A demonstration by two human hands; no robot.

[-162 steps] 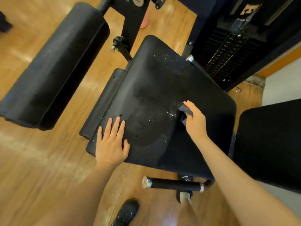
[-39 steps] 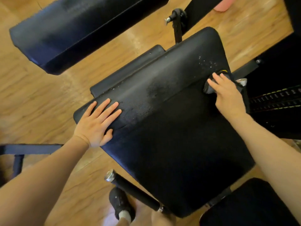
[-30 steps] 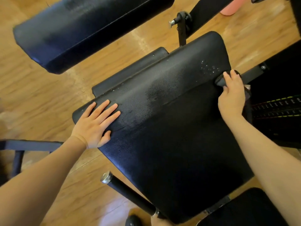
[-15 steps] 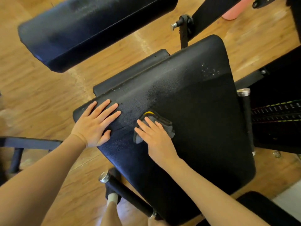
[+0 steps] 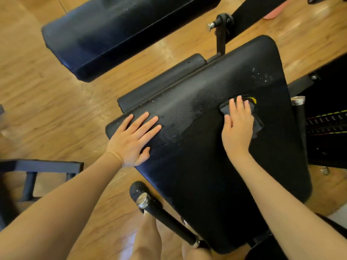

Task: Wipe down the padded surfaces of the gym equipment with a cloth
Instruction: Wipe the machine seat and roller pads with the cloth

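A large black padded seat [image 5: 206, 166] fills the middle of the head view, with a wet, dull patch near its left half and a few droplets at its far right corner. My left hand [image 5: 133, 137] lies flat on the seat's left edge, fingers straight. My right hand [image 5: 237, 126] presses a dark grey cloth [image 5: 256, 121] with a yellow tag flat against the seat's right part, fingers extended over it.
A long black pad [image 5: 116, 32] hangs over the wooden floor at the upper left. A black handle with a chrome end cap [image 5: 163, 214] juts out below the seat. The weight stack [image 5: 326, 122] stands at the right, and a dark metal frame [image 5: 37, 166] at the left.
My right hand has slid the cloth from the seat's middle, beside my left hand, back toward the right side. My left hand has stayed in place.
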